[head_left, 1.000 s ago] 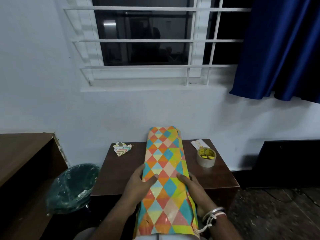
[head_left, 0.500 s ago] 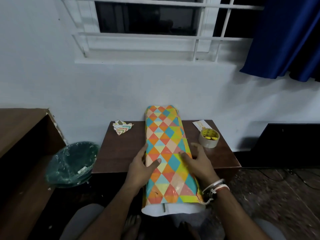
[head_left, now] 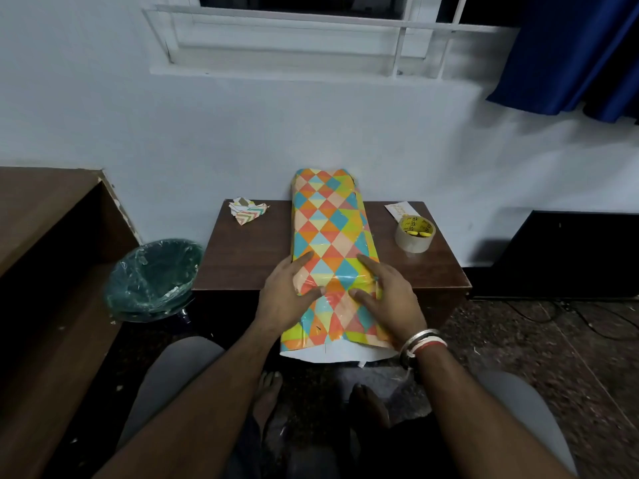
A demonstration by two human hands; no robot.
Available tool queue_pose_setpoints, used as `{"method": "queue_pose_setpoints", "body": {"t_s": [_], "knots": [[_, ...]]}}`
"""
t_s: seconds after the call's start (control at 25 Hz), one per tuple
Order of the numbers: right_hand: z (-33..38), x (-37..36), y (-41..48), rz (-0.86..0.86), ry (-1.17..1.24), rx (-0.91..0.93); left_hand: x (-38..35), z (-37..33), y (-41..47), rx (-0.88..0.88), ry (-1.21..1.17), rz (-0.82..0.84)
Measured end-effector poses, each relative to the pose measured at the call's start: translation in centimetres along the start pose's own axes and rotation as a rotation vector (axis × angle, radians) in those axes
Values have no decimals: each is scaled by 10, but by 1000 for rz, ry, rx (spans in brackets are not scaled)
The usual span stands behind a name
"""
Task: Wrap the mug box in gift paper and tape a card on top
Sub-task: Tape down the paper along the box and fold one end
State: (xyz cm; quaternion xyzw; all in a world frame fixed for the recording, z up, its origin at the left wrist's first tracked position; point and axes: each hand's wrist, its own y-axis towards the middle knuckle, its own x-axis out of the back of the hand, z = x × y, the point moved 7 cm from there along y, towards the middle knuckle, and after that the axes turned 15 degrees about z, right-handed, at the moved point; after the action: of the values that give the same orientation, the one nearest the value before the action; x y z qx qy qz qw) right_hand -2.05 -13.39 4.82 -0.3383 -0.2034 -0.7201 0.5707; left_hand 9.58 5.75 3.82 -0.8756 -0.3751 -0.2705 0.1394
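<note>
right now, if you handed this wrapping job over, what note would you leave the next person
Left hand: open, pressing flat on the left side of the gift paper.
Right hand: open, flat on its right side.
The gift paper lies as a long tube along the middle of the table, near end overhanging, white underside showing; box not visible.
Tape roll and card: back right of the table.
Done: paper wrapped round. Left: close and tape the ends, tape card on top.

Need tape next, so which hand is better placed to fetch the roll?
Right hand: the tape roll stands right of it on the table; the left hand would cross the wrapped box.
</note>
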Motion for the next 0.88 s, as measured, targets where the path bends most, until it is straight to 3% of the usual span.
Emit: {"method": "queue_pose_setpoints", "body": {"t_s": [0.12, 0.4, 0.52, 0.64, 0.76, 0.88], "knots": [[2, -5, 2, -45, -62, -98, 2, -5, 1, 7, 75, -82], [12, -5, 3, -99, -270, -160, -2, -11, 4, -7, 182, -98], [7, -1, -6, -132, -14, -46, -7, -21, 4, -23, 395, -134], [-15, 6, -30, -323, 331, -144, -24, -39, 7, -138, 705, -142], [-31, 1, -38, -354, 356, -194, -50, -57, 10, -345, 835, -17], [-39, -3, -36, -350, 405, -197, -66, -58, 11, -373, 878, 71]]}}
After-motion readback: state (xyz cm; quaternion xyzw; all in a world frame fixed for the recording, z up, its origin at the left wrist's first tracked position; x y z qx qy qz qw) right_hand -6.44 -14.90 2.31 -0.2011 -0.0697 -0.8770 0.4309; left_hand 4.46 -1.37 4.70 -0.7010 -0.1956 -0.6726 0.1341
